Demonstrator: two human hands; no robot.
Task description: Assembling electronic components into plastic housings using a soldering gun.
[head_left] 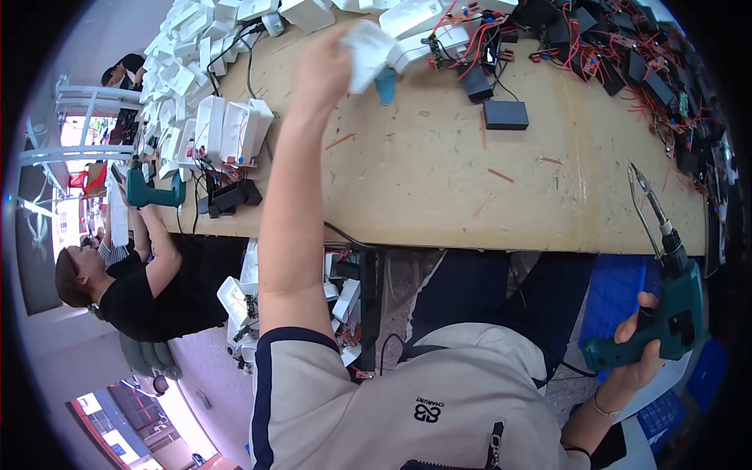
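My left hand [319,72] reaches to the far side of the table, fingers closed around a white plastic housing [368,56], both slightly blurred. Just right of it lie a circuit board with red wires [448,48] and a small blue piece [386,86]. At the lower right, my right hand [644,345] grips a green pistol-shaped soldering gun [683,309]. Its metal tip and thin curved feed tube point up over the table's right part. A black rectangular box [505,115] sits on the table between the two hands.
White housings [184,74] are heaped at the far left; black boxes with red wires [634,70] are piled at the far right. Brownish strips [500,175] lie scattered on the tabletop [439,204]. At left, a co-worker [133,282] holds another green soldering gun [153,189]. Blue crates [619,282] stand below right.
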